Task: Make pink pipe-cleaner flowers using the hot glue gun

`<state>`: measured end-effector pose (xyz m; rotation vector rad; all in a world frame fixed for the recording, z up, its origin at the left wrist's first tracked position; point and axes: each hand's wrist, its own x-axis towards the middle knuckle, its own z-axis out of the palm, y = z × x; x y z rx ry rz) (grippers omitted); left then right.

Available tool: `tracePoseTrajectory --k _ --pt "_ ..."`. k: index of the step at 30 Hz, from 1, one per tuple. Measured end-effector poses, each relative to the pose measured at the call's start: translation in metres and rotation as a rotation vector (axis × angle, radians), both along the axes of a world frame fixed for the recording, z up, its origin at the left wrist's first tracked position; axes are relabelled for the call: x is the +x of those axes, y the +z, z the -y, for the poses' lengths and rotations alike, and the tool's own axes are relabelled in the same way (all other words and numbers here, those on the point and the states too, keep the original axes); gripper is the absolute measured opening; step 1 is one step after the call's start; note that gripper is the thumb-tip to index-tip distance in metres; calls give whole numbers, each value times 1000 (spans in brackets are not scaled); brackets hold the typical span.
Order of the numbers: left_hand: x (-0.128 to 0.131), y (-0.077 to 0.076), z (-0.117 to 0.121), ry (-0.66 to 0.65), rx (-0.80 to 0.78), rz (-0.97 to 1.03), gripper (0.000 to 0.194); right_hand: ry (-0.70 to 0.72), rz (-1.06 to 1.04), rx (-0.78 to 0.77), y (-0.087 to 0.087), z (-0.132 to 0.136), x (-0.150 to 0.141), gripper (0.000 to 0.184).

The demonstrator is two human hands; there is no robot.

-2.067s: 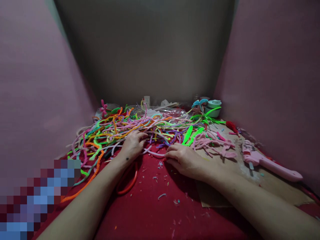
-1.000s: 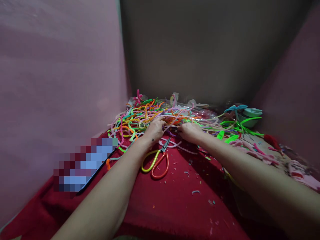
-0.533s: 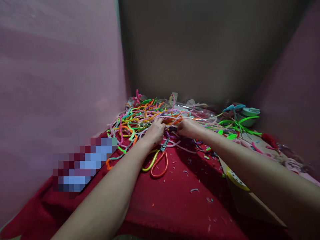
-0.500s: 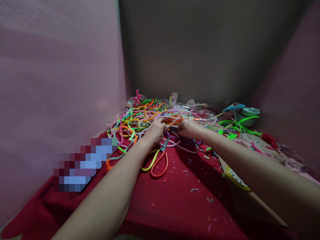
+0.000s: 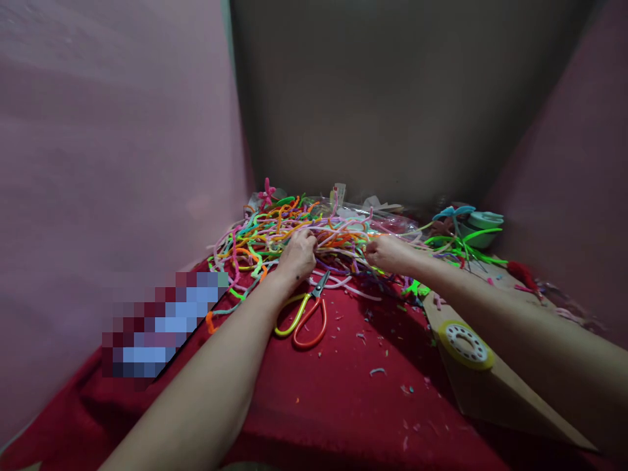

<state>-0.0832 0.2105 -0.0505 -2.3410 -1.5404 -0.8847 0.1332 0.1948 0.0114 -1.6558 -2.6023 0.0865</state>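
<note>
The grip of the left hand [image 5: 298,255] is curled at the near edge of the pipe cleaners [image 5: 343,241]; I cannot tell if it pinches one. The scissors [image 5: 316,293] lie on the red cloth [image 5: 353,405]; from them, that hand is at 12 o'clock, the pile beyond. The right hand [image 5: 386,254], at 2 o'clock, has shifted rightward, fingers folded, contents hidden, so more strands show between the hands. Its forearm now uncovers the tape roll [image 5: 444,337], at 3 o'clock.
</note>
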Motion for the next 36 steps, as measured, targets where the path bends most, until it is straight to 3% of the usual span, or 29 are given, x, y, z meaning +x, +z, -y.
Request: tracePoseTrajectory --k 6,13,15,19,20,21,23,25,29,32,36 --pt "1 -3 0 23 -21 6 25 13 -151 -16 0 13 1 21" --pt "0 -1 -2 28 -44 59 20 34 -275 -118 -4 24 27 20" --pt "1 2 1 15 -49 79 18 5 -431 -171 -5 36 32 20" --pt "13 17 16 -32 -47 121 14 -98 -984 -403 -10 67 30 18" --pt "17 22 22 -46 -53 154 15 -106 -1077 -453 -13 74 27 17" --pt "22 28 28 -104 -125 310 15 -115 -1139 -489 -15 80 24 18" --pt "32 37 40 -254 -394 693 17 -119 -1225 -535 -21 88 19 19" --pt "40 43 50 -447 -623 935 22 -115 -1280 -534 -26 92 16 21" --pt "51 44 59 -581 -698 1271 14 -106 -1295 -477 -33 94 15 19" --pt "55 43 61 -582 -697 1324 17 -123 -1264 -457 -37 97 14 18" --pt "59 43 65 -514 -657 1199 21 -108 -1216 -446 -41 102 10 17"
